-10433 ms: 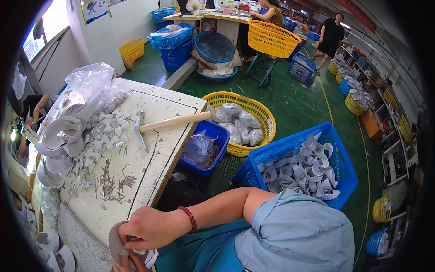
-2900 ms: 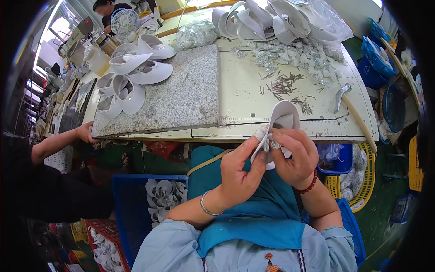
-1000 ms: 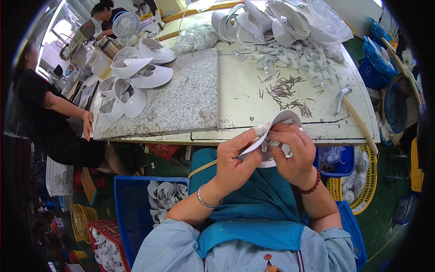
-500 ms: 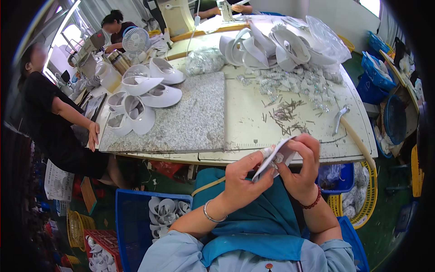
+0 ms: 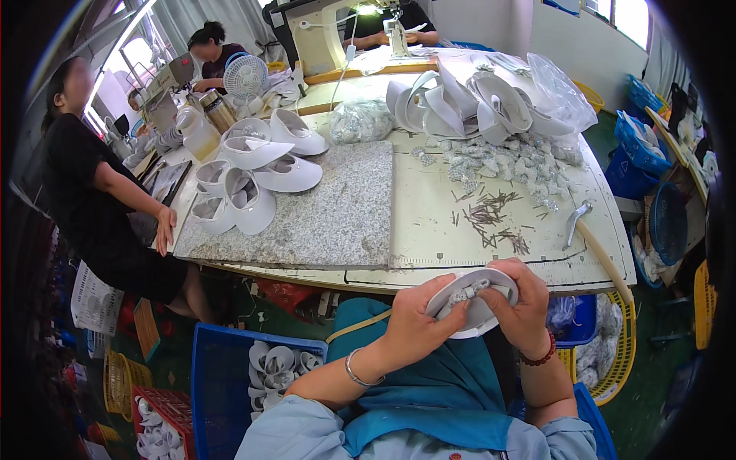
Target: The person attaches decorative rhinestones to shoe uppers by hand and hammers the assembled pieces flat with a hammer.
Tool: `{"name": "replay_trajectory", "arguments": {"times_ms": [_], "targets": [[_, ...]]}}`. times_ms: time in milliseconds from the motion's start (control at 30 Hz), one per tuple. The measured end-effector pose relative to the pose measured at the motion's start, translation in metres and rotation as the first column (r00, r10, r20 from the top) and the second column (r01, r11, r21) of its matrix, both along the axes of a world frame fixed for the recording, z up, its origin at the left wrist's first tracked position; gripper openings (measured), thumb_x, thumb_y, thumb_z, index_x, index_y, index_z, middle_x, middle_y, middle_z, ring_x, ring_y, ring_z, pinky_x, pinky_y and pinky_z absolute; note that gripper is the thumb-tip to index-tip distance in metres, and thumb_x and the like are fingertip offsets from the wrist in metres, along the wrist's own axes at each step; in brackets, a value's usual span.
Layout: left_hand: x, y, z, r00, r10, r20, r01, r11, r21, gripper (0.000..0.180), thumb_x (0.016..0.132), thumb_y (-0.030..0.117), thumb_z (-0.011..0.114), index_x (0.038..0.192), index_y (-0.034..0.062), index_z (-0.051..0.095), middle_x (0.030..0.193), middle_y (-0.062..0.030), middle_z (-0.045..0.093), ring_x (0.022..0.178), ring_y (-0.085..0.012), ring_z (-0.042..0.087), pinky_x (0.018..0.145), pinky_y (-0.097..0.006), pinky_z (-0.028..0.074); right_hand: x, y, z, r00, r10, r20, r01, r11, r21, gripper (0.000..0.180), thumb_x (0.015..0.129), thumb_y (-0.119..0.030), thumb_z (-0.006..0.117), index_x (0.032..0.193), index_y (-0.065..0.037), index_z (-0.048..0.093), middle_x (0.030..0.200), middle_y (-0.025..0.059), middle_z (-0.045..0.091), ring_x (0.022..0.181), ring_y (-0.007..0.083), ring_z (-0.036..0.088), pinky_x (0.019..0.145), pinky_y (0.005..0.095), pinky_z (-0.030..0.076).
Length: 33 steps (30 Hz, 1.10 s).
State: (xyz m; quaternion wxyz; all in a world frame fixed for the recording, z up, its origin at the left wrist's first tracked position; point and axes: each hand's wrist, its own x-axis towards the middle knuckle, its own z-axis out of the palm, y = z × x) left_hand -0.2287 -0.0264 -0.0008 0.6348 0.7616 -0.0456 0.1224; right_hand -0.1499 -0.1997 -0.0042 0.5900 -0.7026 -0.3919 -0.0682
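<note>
Over my lap, just off the table's front edge, I hold a white shoe upper point(image 5: 480, 320) between both hands. A silvery glitter bow point(image 5: 466, 293) lies against it. My left hand point(image 5: 418, 320) grips the upper's left side, its thumb pressed beside the bow. My right hand point(image 5: 526, 308) is closed round the right side, its thumb reaching in to the bow's right end. Fingers behind the upper are hidden. On the table beyond lie thin dark pins point(image 5: 491, 215), a heap of glitter bows point(image 5: 506, 167) and a metal-headed hammer point(image 5: 576, 221).
A stone slab point(image 5: 330, 218) carries several white uppers point(image 5: 251, 205); more uppers point(image 5: 502, 107) are piled at the back. A blue crate point(image 5: 222, 337) stands at my left, a yellow basket point(image 5: 630, 337) at right. A person point(image 5: 100, 184) stands left, hand against the table.
The upper has turned from edge-on to face me, so its opening and the bow now show. Both hands are slightly lower and still hold it. My view has shifted a little.
</note>
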Motion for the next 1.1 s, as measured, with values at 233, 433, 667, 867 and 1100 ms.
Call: {"name": "replay_trajectory", "arguments": {"times_ms": [233, 433, 667, 867, 1100], "targets": [[0.002, -0.001, -0.009, 0.993, 0.012, 0.119, -0.019, 0.998, 0.058, 0.023, 0.086, 0.008, 0.066, 0.108, -0.0004, 0.066, 0.08, -0.0075, 0.066, 0.068, -0.0102, 0.058, 0.063, -0.025, 0.049, -0.007, 0.007, -0.008, 0.961, -0.149, 0.232, 0.137, 0.988, 0.066, 0.026, 0.077, -0.001, 0.074, 0.098, 0.0, 0.059, 0.091, 0.015, 0.065, 0.079, 0.0235, 0.065, 0.068, 0.032, 0.052], [0.002, 0.008, -0.002, 0.992, -0.092, 0.087, 0.086, 0.994, 0.067, 0.018, 0.091, 0.008, 0.063, 0.107, 0.0004, 0.067, 0.077, -0.0029, 0.062, 0.067, -0.0069, 0.054, 0.06, -0.022, 0.046, -0.009, 0.003, 0.002, 0.989, -0.054, 0.138, 0.049, 0.998, 0.038, 0.025, 0.077, 0.001, 0.073, 0.097, -0.001, 0.059, 0.09, 0.0151, 0.065, 0.077, 0.0237, 0.065, 0.066, 0.0304, 0.052], [0.001, 0.003, -0.01, 0.987, -0.023, 0.157, -0.011, 0.976, 0.218, 0.02, 0.089, 0.007, 0.064, 0.108, 0.0005, 0.066, 0.077, -0.0044, 0.065, 0.067, -0.0082, 0.056, 0.058, -0.025, 0.046, -0.011, 0.01, -0.015, 0.945, -0.147, 0.292, 0.131, 0.989, 0.072, 0.024, 0.077, 0.003, 0.071, 0.096, -0.001, 0.057, 0.087, 0.015, 0.065, 0.075, 0.024, 0.065, 0.063, 0.0297, 0.051], [-0.001, 0.011, -0.006, 0.979, -0.116, 0.167, 0.101, 0.99, 0.093, 0.024, 0.085, 0.005, 0.067, 0.108, -0.0017, 0.065, 0.08, -0.0111, 0.065, 0.065, -0.0161, 0.06, 0.061, -0.028, 0.049, -0.011, 0.004, -0.005, 0.966, -0.011, 0.257, -0.002, 0.999, 0.049, 0.027, 0.075, 0.004, 0.072, 0.098, -0.001, 0.057, 0.088, 0.0163, 0.065, 0.077, 0.0253, 0.066, 0.064, 0.0301, 0.051], [-0.008, 0.019, -0.004, 0.922, -0.371, 0.112, 0.383, 0.916, -0.117, 0.035, 0.084, 0.0, 0.07, 0.119, 0.005, 0.066, 0.11, -0.0063, 0.055, 0.1, -0.0142, 0.054, 0.083, -0.024, 0.044, -0.003, -0.018, 0.003, 0.915, 0.238, -0.325, -0.266, 0.963, -0.041, 0.011, 0.087, 0.0, 0.057, 0.093, 0.003, 0.066, 0.084, 0.0101, 0.067, 0.066, 0.0136, 0.062, 0.06, 0.0254, 0.049]]}}
